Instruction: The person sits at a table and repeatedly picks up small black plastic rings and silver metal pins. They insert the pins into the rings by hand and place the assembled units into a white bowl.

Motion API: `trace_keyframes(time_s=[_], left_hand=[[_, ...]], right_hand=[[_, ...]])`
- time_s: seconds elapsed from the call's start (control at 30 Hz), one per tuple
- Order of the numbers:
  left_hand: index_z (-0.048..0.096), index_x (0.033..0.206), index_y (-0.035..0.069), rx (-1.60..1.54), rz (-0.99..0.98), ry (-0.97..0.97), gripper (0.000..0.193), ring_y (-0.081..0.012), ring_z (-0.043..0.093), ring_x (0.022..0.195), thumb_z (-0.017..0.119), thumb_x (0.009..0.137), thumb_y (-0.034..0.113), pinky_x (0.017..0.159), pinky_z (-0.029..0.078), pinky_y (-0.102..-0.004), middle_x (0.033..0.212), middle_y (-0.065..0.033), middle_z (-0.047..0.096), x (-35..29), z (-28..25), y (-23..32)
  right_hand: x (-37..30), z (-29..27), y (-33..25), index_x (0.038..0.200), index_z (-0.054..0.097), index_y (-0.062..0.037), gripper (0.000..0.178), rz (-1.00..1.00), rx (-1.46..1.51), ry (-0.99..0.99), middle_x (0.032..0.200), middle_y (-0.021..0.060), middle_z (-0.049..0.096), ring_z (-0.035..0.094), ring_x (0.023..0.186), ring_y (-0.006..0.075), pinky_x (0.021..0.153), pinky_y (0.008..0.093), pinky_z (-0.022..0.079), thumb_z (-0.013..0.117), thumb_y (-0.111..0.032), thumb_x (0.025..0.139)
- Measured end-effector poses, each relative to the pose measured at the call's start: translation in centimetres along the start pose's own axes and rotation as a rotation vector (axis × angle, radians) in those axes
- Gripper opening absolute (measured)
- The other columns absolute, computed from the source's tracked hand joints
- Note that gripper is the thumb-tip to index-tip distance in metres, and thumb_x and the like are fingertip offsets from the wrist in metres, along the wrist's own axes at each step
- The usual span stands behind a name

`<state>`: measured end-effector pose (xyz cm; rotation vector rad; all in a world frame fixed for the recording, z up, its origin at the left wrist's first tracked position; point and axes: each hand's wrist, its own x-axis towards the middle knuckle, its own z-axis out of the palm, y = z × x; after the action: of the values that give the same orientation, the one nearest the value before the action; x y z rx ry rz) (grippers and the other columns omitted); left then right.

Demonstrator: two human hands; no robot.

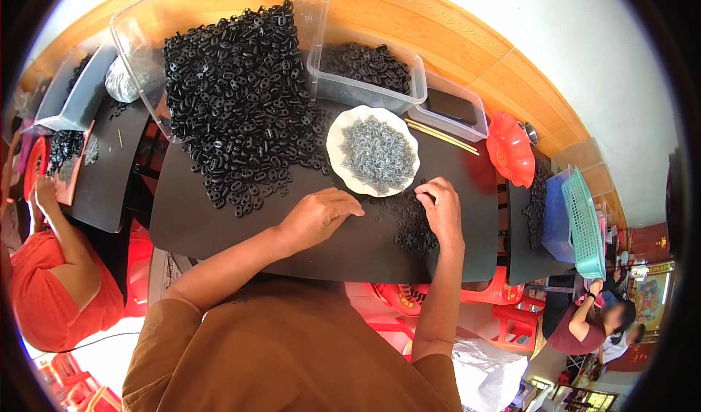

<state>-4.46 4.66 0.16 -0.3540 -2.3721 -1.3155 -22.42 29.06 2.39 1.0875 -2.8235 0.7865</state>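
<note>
We are looking down on a black bench [219,229]; our left hand [321,215] lies palm down on it, fingers stretched toward the middle, just below the white plate [337,131]; whether anything sits under those fingers we cannot tell. Our right hand [440,208] is curled over a small cluster of black rings [415,233], fingertips bent down at the plate's lower right edge, seemingly pinching at a ring, though the piece itself is too small to make out. The plate holds a mound of grey screws [378,153]; it sits between the hands and the far side of the bench. To the left spreads a big heap of black parts [241,105], spilling out of a clear tub [139,40] tipped on its side; behind the plate stands a clear box [365,91] with more black parts in it. Two chopsticks [442,136] lie right of the plate; beyond them a red dish [510,149], then a teal basket [584,226] at the far right. At the left edge a person in red [62,280] works at another bench; another person sits at lower right.
</note>
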Motion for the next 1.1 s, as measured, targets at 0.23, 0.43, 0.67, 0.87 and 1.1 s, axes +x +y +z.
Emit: trace_keyframes(time_s=[0.23, 0.43, 0.67, 0.87, 1.1], left_hand=[[0.072, 0.104, 0.006, -0.004, 0.009, 0.002, 0.026, -0.0303, 0.069, 0.095, 0.066, 0.084, -0.009, 0.082, 0.058, -0.0379, 0.104, -0.0094, 0.072, -0.3, 0.2, 0.1], [0.072, 0.104, 0.006, -0.014, 0.006, -0.003, 0.026, -0.0302, 0.069, 0.094, 0.065, 0.084, -0.009, 0.082, 0.058, -0.0378, 0.102, -0.0092, 0.072, -0.5, 0.4, -0.2], [0.072, 0.104, 0.006, 0.010, 0.008, -0.015, 0.025, -0.0307, 0.069, 0.094, 0.066, 0.084, -0.009, 0.082, 0.058, -0.0380, 0.102, -0.0098, 0.072, -0.6, 0.4, -0.3], [0.072, 0.103, 0.006, 0.019, -0.001, -0.013, 0.024, -0.0311, 0.069, 0.093, 0.067, 0.084, -0.008, 0.083, 0.058, -0.0384, 0.101, -0.0103, 0.072, -0.5, 0.4, -0.3], [0.072, 0.103, 0.006, 0.020, -0.012, -0.018, 0.022, -0.0310, 0.069, 0.093, 0.068, 0.085, -0.006, 0.082, 0.058, -0.0389, 0.101, -0.0098, 0.073, -0.5, 0.5, -0.4]], right_hand=[[0.1, 0.1, -0.7, 0.086, 0.067, -0.0043, 0.004, -0.096, -0.096, 0.045, 0.091, 0.0113, 0.062, 0.062, 0.091, 0.0338, 0.078, 0.0459, 0.050, 0.069, -0.004, 0.083], [0.1, -0.2, -0.3, 0.088, 0.064, -0.0024, 0.009, -0.091, -0.021, 0.019, 0.091, 0.0136, 0.062, 0.063, 0.088, 0.0363, 0.077, 0.0466, 0.050, 0.071, -0.001, 0.082], [0.0, -0.8, -0.2, 0.086, 0.067, -0.0023, 0.008, -0.020, -0.004, -0.012, 0.091, 0.0128, 0.062, 0.065, 0.087, 0.0351, 0.075, 0.0457, 0.052, 0.073, -0.001, 0.081], [0.1, -0.7, -1.1, 0.084, 0.067, -0.0034, 0.008, -0.065, -0.178, -0.009, 0.087, 0.0098, 0.061, 0.065, 0.086, 0.0332, 0.074, 0.0447, 0.052, 0.074, -0.004, 0.080], [0.2, -0.3, -1.1, 0.080, 0.064, -0.0047, 0.007, -0.219, -0.246, 0.001, 0.084, 0.0107, 0.058, 0.063, 0.085, 0.0324, 0.073, 0.0454, 0.051, 0.071, -0.003, 0.079]])
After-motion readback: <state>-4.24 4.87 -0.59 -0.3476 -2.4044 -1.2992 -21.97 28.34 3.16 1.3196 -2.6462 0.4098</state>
